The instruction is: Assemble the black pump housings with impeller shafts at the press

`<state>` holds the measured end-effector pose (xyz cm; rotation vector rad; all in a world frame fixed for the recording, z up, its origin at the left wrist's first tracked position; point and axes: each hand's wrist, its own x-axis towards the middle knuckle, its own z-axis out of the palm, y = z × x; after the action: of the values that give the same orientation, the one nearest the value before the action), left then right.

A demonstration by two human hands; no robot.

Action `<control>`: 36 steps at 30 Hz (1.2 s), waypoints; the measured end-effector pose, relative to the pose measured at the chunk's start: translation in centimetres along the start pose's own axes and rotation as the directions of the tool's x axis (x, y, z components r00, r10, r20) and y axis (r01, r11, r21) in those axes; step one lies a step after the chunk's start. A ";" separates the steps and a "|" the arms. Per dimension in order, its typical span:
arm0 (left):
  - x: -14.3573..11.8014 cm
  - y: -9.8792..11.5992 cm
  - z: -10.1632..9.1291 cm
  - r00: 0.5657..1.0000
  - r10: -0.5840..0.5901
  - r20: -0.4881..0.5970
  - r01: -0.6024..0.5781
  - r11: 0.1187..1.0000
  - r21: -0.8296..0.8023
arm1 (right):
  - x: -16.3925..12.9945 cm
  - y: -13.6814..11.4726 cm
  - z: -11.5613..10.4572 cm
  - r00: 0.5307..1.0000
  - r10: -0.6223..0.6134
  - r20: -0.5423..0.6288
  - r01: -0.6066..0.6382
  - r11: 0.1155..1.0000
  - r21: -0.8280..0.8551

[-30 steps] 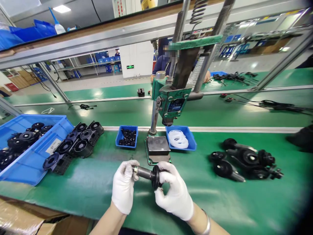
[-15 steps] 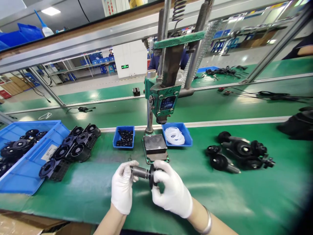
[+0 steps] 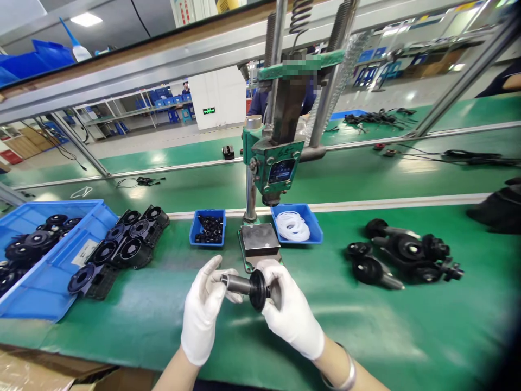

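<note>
Hands (image 3: 291, 312) around flanged shaft (image 3: 240, 285), left fingers (image 3: 210, 267) splayed

shaft (image 3: 239, 285) partly hidden, crate (image 3: 52, 287) cropped; person (image 3: 257, 102) obscured

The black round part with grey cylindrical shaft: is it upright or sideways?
Sideways: its shaft points toward the white-gloved left hand, while the white-gloved right hand holds its round end.

The bare left forearm (image 3: 178, 370) and bare right forearm (image 3: 334, 363) angle inward from below. The left grip (image 3: 206, 307), a hand in a white cloth glove, has its index finger raised and other fingers loosely bent. The white-gloved right grip (image 3: 292, 309) is closed, fingers curled above, thumb opposing them below.
</note>
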<state>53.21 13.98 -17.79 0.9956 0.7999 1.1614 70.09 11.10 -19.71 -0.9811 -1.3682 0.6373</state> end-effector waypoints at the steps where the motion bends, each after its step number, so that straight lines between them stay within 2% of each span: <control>1: 0.1 0.0 -0.1 1.000 0.010 0.008 -0.010 1.000 0.003 | -0.1 0.1 0.0 1.000 0.002 0.005 -0.002 1.000 0.002; 6: 0.1 0.0 -0.3 0.997 0.035 0.072 -0.034 0.999 -0.021 | -0.2 0.2 0.0 1.000 0.011 0.008 -0.011 1.000 -0.001; 12: 0.5 -0.3 -0.4 1.000 0.015 0.003 -0.015 1.000 0.002 | -0.1 -0.4 0.3 0.999 0.009 0.036 -0.011 0.999 0.049; 18: 0.3 -1.7 -1.7 0.999 -0.030 0.026 0.031 0.999 -0.042 | 0.3 -0.7 0.1 1.000 0.017 0.010 -0.018 0.996 0.083; 22: 0.2 -1.4 -2.1 0.998 0.022 0.057 -0.020 0.999 -0.038 | 0.3 -0.7 0.4 1.000 0.016 0.008 -0.016 0.996 0.083; 27: 0.7 -1.3 -1.5 0.999 0.003 0.045 -0.004 1.000 0.024 | 0.3 -0.3 0.4 1.000 0.015 0.018 -0.016 0.998 0.061; 30: 1.8 -1.5 -2.8 1.000 0.020 0.000 -0.020 0.983 0.183 | 0.5 0.3 -0.4 1.000 0.003 0.010 -0.004 0.999 0.054; 32: 2.9 -0.8 -5.3 0.981 0.180 -0.075 -0.129 0.888 0.441 | 0.6 0.9 -1.0 1.000 0.009 0.005 -0.009 0.999 0.034; 33: 3.4 -0.1 -7.0 0.944 0.312 -0.109 -0.183 0.769 0.612 | 0.6 1.2 -1.3 1.000 0.015 0.001 -0.015 1.000 0.025; 34: 3.9 0.9 -8.9 0.884 0.453 -0.118 -0.190 0.577 0.794 | 0.5 1.4 -1.5 1.000 0.024 -0.007 -0.024 1.000 0.019; 35: 4.5 2.0 -10.9 0.801 0.585 -0.128 -0.120 0.367 0.922 | 0.4 1.7 -1.7 0.999 0.037 -0.013 -0.036 0.999 0.018; 36: 5.0 3.3 -12.9 0.738 0.658 -0.148 0.031 0.186 0.982 | 0.3 2.0 -1.9 0.999 0.051 -0.016 -0.051 0.998 0.023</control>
<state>41.53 21.84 -19.54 2.0027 2.0529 1.3384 72.29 11.95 -21.08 -1.0037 -1.3219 0.6800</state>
